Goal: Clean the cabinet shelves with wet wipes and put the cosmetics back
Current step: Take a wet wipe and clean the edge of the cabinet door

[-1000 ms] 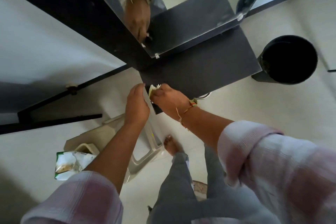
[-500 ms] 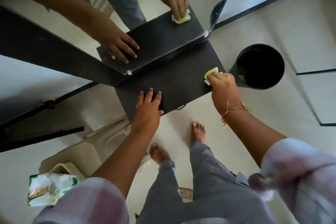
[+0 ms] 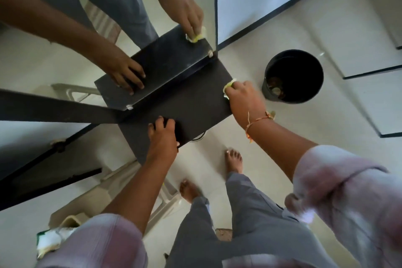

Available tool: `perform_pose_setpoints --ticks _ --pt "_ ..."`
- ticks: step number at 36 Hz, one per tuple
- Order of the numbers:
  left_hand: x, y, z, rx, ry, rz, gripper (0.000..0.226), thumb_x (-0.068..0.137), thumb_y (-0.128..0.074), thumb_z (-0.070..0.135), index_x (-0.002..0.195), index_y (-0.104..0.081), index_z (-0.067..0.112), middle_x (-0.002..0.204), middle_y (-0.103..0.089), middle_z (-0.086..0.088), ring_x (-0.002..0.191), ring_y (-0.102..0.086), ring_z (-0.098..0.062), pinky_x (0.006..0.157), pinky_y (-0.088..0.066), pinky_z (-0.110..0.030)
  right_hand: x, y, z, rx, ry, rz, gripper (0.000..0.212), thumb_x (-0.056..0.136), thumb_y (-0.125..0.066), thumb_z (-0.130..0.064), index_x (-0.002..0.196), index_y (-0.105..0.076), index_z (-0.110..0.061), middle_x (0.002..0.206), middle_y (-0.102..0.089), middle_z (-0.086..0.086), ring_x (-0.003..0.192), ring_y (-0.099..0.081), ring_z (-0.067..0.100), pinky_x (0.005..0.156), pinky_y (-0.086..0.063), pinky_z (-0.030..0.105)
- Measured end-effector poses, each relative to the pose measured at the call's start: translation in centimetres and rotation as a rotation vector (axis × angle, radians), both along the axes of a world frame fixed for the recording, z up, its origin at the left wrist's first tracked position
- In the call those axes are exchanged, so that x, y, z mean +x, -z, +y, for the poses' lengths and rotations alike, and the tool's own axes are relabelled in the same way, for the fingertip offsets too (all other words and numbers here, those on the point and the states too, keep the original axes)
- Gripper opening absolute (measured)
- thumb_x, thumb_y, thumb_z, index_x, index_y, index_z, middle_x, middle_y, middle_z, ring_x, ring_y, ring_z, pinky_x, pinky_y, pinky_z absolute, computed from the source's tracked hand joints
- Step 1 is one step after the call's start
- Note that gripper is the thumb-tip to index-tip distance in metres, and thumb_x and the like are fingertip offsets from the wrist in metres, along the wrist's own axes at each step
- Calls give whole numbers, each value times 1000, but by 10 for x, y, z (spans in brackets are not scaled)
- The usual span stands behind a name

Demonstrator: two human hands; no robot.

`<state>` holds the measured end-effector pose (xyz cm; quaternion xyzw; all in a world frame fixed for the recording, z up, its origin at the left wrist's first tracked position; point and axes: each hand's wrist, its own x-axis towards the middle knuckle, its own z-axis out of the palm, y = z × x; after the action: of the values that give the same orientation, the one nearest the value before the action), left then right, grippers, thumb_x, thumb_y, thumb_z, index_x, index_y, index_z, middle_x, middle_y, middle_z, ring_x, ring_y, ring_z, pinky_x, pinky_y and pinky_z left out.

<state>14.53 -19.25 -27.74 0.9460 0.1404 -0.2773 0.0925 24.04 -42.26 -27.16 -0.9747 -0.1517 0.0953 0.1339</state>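
Observation:
A dark shelf [image 3: 195, 102] juts out below a mirror [image 3: 121, 28], seen from above. My right hand [image 3: 243, 98] presses a crumpled yellowish wet wipe [image 3: 228, 87] against the shelf's right edge. My left hand [image 3: 163, 137] lies flat on the shelf's near edge, fingers spread, holding nothing. The mirror repeats both hands and the wipe. No cosmetics are in view.
A black bin [image 3: 293, 76] stands on the pale floor right of the shelf. A beige plastic chair [image 3: 91, 200] stands at lower left, with a green-and-white wipes pack [image 3: 49, 241] on it. My bare feet [image 3: 233, 159] stand under the shelf.
A second ago both hands met at the shelf's near left corner; the right hand then swept the wipe to the right edge, and the left hand settled flat on the shelf.

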Motion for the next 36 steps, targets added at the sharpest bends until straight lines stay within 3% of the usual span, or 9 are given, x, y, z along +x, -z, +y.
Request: perform_pose_setpoints --ticks 3,8,12,16,23,27,32,34,36 --pt "7 -3 -15 39 -28 5 57 83 -70 6 130 -40 15 153 -16 -14 140 -17 -39 108 -39 -45 -42 -4 -18 26 -10 42 22 94 -54 -14 114 -63 -14 105 -62 9 92 -51 25 76 -49 33" --pt "21 -16 -63 -41 100 -59 52 91 -64 22 136 -42 11 154 -24 -11 142 -21 -31 112 -34 -40 -65 2 -36 165 118 190 30 91 -59 -3 114 -70 -17 108 -68 5 98 -62 22 87 -49 28" --pt "35 -28 -116 -199 265 -78 58 91 -63 27 143 -38 14 155 -25 -4 143 -21 -23 112 -33 -38 -71 -4 -51 471 549 308 19 92 -62 -17 107 -73 -19 103 -71 0 93 -63 17 83 -44 22" --pt "48 -39 -168 -329 406 -70 59 90 -65 27 141 -40 12 151 -32 -7 140 -28 -23 111 -35 -37 -73 -12 -76 871 824 544 14 93 -62 -27 99 -73 -21 87 -70 -5 81 -64 14 76 -54 29" --pt "76 -51 -237 -419 505 -23 59 91 -63 25 143 -36 14 145 -39 -4 133 -38 -22 109 -35 -34 -67 2 -144 1295 1121 646 16 94 -61 -20 105 -69 -11 105 -72 10 101 -68 17 78 -53 25" --pt "94 -51 -262 -410 537 -5 62 92 -61 28 146 -33 15 149 -35 -4 138 -33 -22 112 -31 -35 -40 20 -185 1267 1252 496 12 93 -64 -20 100 -70 -14 99 -71 5 94 -67 14 73 -54 22" --pt "117 -51 -287 -423 553 -44 62 94 -59 30 147 -32 13 150 -34 -5 139 -30 -22 111 -31 -34 8 39 -228 1027 1264 293 12 88 -67 -29 78 -70 -23 79 -72 1 72 -67 14 82 -59 43" --pt "125 -48 -294 -425 547 -56 62 94 -59 30 147 -30 14 150 -34 -5 139 -30 -21 110 -31 -33 28 44 -240 907 1234 252 8 87 -67 -33 88 -70 -25 82 -73 -2 79 -69 16 84 -57 40" --pt "130 -44 -299 -423 539 -66 63 94 -59 32 147 -30 16 149 -35 -4 139 -32 -21 109 -33 -33 43 47 -250 789 1224 257 30 86 -66 -30 114 -66 -20 99 -73 3 95 -68 20 92 -53 36"
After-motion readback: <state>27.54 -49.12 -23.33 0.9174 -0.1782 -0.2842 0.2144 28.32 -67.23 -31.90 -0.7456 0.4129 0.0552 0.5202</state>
